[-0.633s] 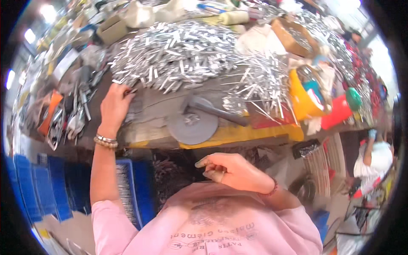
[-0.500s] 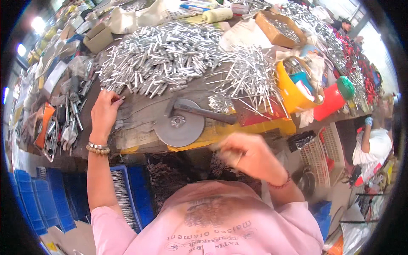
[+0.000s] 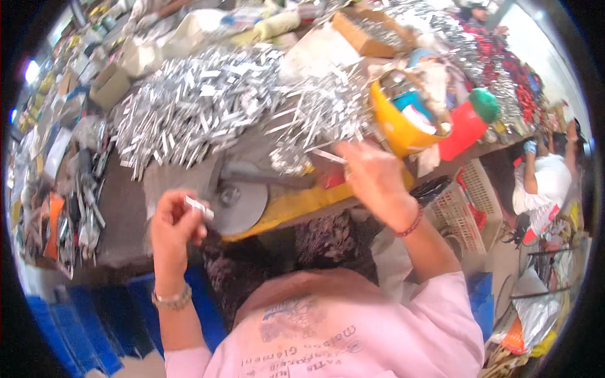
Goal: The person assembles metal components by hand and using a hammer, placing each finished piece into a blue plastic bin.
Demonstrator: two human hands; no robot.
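A short silver metal tube (image 3: pixel 198 206) sticks out from the pinched thumb and fingers of my left hand (image 3: pixel 173 220), just left of a round grey disc (image 3: pixel 251 211). A hammer (image 3: pixel 277 176) lies across that disc, its head blurred. My right hand (image 3: pixel 378 183) is over the front edge of a pile of thin silver rods (image 3: pixel 324 107), its fingers smeared by motion. One thin rod (image 3: pixel 328 155) meets its fingertips; whether they grip it, I cannot tell. Behind my left hand spreads a large heap of short metal tubes (image 3: pixel 195 104).
A yellow cut-open container (image 3: pixel 394 129) and a red container with a green top (image 3: pixel 463 135) stand right of the rods. Farther back is a cardboard box (image 3: pixel 359 38) of metal parts. Blue bins (image 3: pixel 88 321) sit below the table's left edge. Another person (image 3: pixel 548 183) is at the far right.
My left hand has come nearer and to the right, bringing a tube off the heap's edge. My right hand has moved up from the table's front edge to the rods. The view has shifted.
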